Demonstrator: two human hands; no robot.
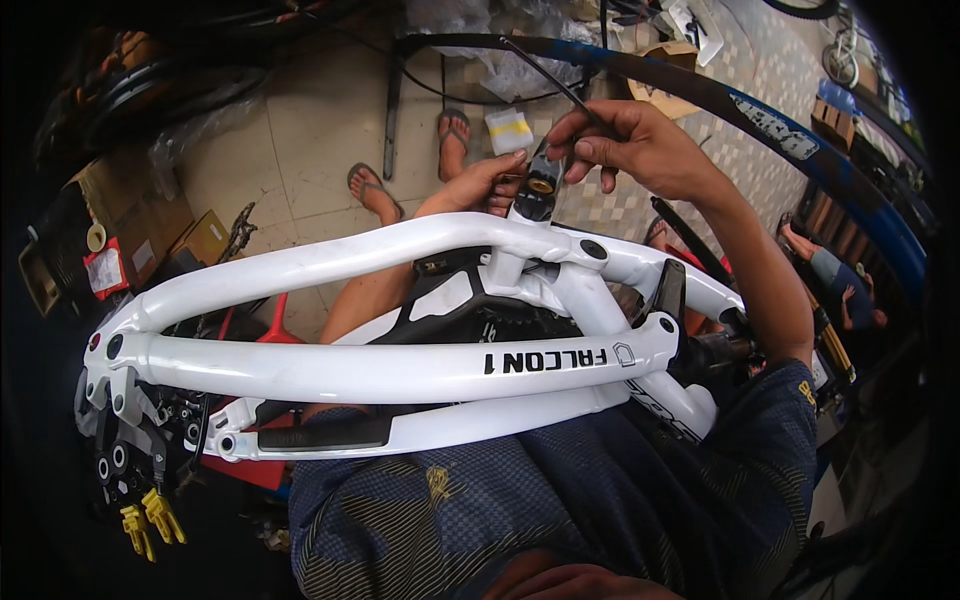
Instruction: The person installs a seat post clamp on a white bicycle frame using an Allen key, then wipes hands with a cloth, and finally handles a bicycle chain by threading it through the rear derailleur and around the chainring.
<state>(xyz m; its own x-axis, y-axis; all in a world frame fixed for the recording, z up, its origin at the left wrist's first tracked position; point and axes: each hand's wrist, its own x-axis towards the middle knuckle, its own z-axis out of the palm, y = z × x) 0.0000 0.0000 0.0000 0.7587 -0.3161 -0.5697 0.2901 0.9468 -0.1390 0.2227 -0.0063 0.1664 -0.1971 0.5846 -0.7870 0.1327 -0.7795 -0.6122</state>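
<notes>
A white bicycle frame (400, 368) with curved tubes lies across my lap. From its far side a black shock absorber end (541, 185) sticks out, with a brass-coloured ring in its eye. My left hand (478, 188) is just left of that end, thumb and fingers drawn together; what they pinch is too small to tell. On the other side, my right hand (645, 150) grips a thin dark rod (550, 78), which slants up and left from it. The fingertips of my right hand are close to the shock end; whether they touch it is unclear.
Yellow-tipped black parts (150, 520) hang at the frame's left end. A blue curved bar (690, 80) arcs overhead to the right. Sandalled feet (455, 145) stand on the tiled floor (310, 150). Cardboard boxes (150, 225) are at left; another person (845, 290) is far right.
</notes>
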